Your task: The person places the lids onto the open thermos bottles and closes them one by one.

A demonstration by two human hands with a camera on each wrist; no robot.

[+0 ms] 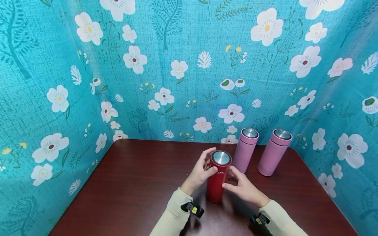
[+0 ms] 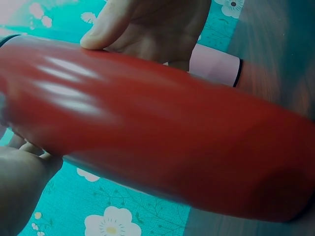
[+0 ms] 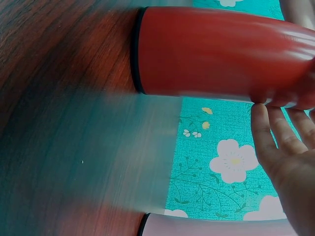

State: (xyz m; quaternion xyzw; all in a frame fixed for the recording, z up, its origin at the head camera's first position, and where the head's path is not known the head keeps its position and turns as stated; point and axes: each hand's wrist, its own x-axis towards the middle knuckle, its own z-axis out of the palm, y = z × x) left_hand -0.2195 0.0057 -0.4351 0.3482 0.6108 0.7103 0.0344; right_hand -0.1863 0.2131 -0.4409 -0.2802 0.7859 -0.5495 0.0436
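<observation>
A red thermos bottle (image 1: 215, 190) with a silver-topped lid is upright between my two hands, its black-ringed base low at the tabletop. My left hand (image 1: 199, 174) holds it high up, the thumb across the front near the lid and the fingers round the left side. On the other side is my right hand (image 1: 247, 189), with extended fingertips touching the bottle's wall. Its thumb (image 2: 106, 29) rests against the red surface in the left wrist view. In the right wrist view the fingers (image 3: 280, 130) reach the side of the bottle, palm apart from it.
Two pink thermos bottles, one nearer (image 1: 244, 154) and one farther right (image 1: 272, 157), stand at the back right of the dark wood table (image 1: 141, 177). A blue floral cloth (image 1: 183, 95) hangs behind the table and along both sides.
</observation>
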